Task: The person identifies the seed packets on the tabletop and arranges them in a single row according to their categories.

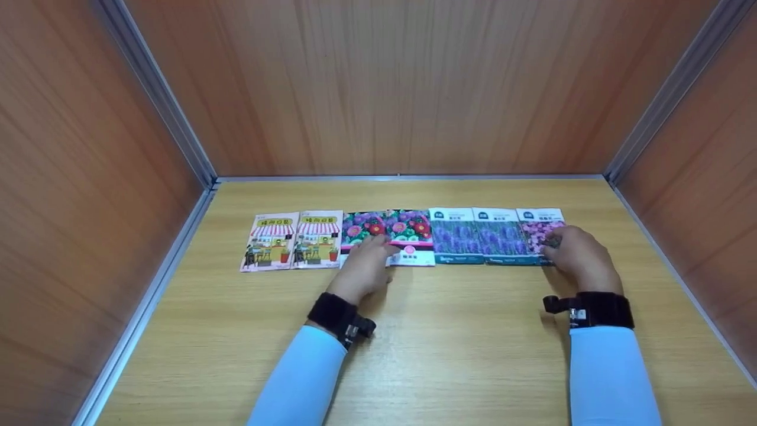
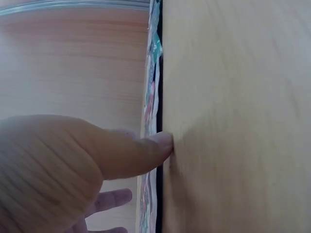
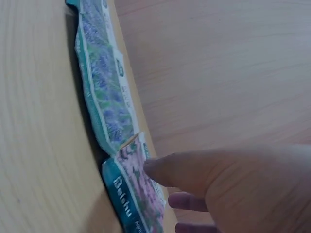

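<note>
Several flat seed packets lie side by side in one row. My left hand (image 1: 365,269) rests over the two middle packets with red and purple flowers, the left one (image 1: 359,222) partly covered and the right one (image 1: 413,234) mostly visible. In the left wrist view the thumb (image 2: 141,153) touches the near edge of the row, other fingers spread. At the row's right end my right hand (image 1: 582,257) touches the pink-flower packet (image 3: 136,179) with a straight thumb, fingers apart. Left of that packet are two lavender packets, one (image 1: 455,236) beside the other (image 1: 501,236).
Two pink packets with a striped-awning shop picture, one (image 1: 269,242) and another (image 1: 318,239), form the row's left end. The wooden table (image 1: 449,343) is bounded by a back panel (image 1: 408,89) and side panels (image 1: 77,207) with metal edging.
</note>
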Demonstrator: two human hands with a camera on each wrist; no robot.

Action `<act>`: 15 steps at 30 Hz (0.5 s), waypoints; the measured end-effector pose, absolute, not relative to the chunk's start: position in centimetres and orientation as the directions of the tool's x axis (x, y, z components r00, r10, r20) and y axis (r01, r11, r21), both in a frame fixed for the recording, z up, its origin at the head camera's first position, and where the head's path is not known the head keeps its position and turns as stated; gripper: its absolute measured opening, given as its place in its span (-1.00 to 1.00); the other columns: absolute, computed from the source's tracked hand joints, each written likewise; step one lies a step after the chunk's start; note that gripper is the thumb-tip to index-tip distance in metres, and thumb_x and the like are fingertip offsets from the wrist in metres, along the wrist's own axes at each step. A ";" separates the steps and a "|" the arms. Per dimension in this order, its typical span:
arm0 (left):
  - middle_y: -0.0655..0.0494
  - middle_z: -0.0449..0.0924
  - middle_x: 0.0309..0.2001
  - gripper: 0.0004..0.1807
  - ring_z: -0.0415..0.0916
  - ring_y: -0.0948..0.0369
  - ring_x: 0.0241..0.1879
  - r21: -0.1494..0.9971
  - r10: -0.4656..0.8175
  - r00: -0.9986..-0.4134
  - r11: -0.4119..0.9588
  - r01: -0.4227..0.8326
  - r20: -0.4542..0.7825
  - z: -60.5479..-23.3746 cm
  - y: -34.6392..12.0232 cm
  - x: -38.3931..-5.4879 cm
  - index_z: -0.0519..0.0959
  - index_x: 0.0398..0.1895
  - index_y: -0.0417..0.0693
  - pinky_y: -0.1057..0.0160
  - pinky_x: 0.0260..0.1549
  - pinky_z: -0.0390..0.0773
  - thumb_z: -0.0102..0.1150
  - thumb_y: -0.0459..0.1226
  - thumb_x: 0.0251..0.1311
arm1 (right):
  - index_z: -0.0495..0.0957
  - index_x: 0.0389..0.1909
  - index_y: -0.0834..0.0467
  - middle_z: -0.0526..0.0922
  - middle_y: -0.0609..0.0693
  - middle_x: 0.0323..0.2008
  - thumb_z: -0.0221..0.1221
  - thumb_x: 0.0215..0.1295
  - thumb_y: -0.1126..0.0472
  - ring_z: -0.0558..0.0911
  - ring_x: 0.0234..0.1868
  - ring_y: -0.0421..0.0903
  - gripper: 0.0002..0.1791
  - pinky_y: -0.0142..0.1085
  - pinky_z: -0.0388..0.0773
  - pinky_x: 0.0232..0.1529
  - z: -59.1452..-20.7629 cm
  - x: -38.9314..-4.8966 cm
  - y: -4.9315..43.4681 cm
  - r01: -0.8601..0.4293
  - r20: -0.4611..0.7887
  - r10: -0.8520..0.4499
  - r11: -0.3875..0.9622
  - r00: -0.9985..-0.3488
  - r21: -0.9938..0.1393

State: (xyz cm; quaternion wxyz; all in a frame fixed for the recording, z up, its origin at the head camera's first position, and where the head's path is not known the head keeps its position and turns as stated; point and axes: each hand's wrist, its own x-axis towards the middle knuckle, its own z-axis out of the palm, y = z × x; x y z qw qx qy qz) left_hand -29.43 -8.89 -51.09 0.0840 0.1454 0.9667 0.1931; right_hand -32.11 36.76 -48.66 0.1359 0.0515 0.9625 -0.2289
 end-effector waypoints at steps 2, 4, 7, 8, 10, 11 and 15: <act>-0.03 0.30 0.78 -0.36 0.13 -0.15 0.82 0.415 0.316 -0.944 0.874 0.252 -0.092 -50.8 -9.2 -29.7 0.60 0.61 0.18 -0.28 0.81 0.15 0.49 -0.23 0.50 | 0.45 0.61 0.30 0.52 0.45 0.53 0.13 0.80 0.00 0.56 0.40 0.40 -0.39 0.44 0.54 0.49 -48.3 -32.2 36.5 0.172 -0.255 0.061 0.881 -0.965 -0.441; 0.01 0.36 0.75 -0.36 0.20 -0.11 0.79 0.440 0.314 -0.947 0.860 0.257 -0.063 -50.7 -9.7 -29.9 0.61 0.61 0.16 -0.24 0.79 0.23 0.51 -0.13 0.51 | 0.42 0.64 0.30 0.45 0.46 0.60 0.12 0.80 -0.06 0.52 0.49 0.44 -0.34 0.45 0.50 0.55 -48.1 -32.3 36.1 0.186 -0.232 0.087 0.872 -0.969 -0.452; 0.06 0.44 0.70 -0.39 0.29 -0.05 0.75 0.474 0.288 -0.957 0.843 0.253 -0.002 -50.4 -10.5 -30.3 0.62 0.59 0.12 -0.21 0.76 0.31 0.47 -0.03 0.54 | 0.32 0.72 0.30 0.30 0.47 0.70 0.09 0.81 -0.19 0.32 0.68 0.53 -0.21 0.52 0.28 0.65 -48.1 -32.7 35.4 0.185 -0.211 0.097 0.873 -0.973 -0.451; 0.06 0.45 0.70 -0.39 0.30 -0.05 0.74 0.482 0.278 -0.960 0.839 0.253 0.021 -50.3 -10.7 -30.5 0.62 0.58 0.09 -0.21 0.76 0.31 0.46 -0.01 0.56 | 0.30 0.74 0.28 0.27 0.47 0.72 0.07 0.81 -0.23 0.26 0.71 0.55 -0.18 0.53 0.25 0.66 -48.1 -32.9 35.1 0.175 -0.201 0.092 0.877 -0.975 -0.447; 0.06 0.45 0.70 -0.38 0.31 -0.05 0.74 0.485 0.240 -0.969 0.841 0.239 0.061 -49.7 -11.1 -30.9 0.61 0.59 0.09 -0.23 0.76 0.30 0.40 0.06 0.59 | 0.27 0.76 0.26 0.25 0.46 0.73 0.00 0.81 -0.31 0.21 0.74 0.55 -0.13 0.53 0.20 0.68 -47.8 -33.3 34.5 0.134 -0.169 0.065 0.888 -0.984 -0.439; 0.05 0.43 0.72 -0.36 0.30 -0.06 0.75 0.478 0.224 -0.971 0.846 0.236 0.082 -49.3 -11.4 -31.2 0.59 0.61 0.09 -0.24 0.76 0.28 0.36 0.10 0.61 | 0.25 0.77 0.25 0.23 0.45 0.74 -0.04 0.81 -0.34 0.19 0.75 0.54 -0.11 0.52 0.18 0.69 -47.6 -33.4 34.1 0.108 -0.148 0.048 0.897 -0.988 -0.429; 0.00 0.31 0.78 -0.27 0.23 -0.10 0.78 0.453 0.141 -0.979 0.870 0.194 0.148 -47.5 -12.5 -32.5 0.47 0.71 0.08 -0.28 0.79 0.20 0.20 0.20 0.66 | 0.21 0.80 0.23 0.18 0.41 0.78 -0.14 0.80 -0.41 0.13 0.78 0.51 -0.06 0.48 0.12 0.74 -46.2 -34.4 32.4 0.026 -0.057 0.005 0.920 -0.998 -0.392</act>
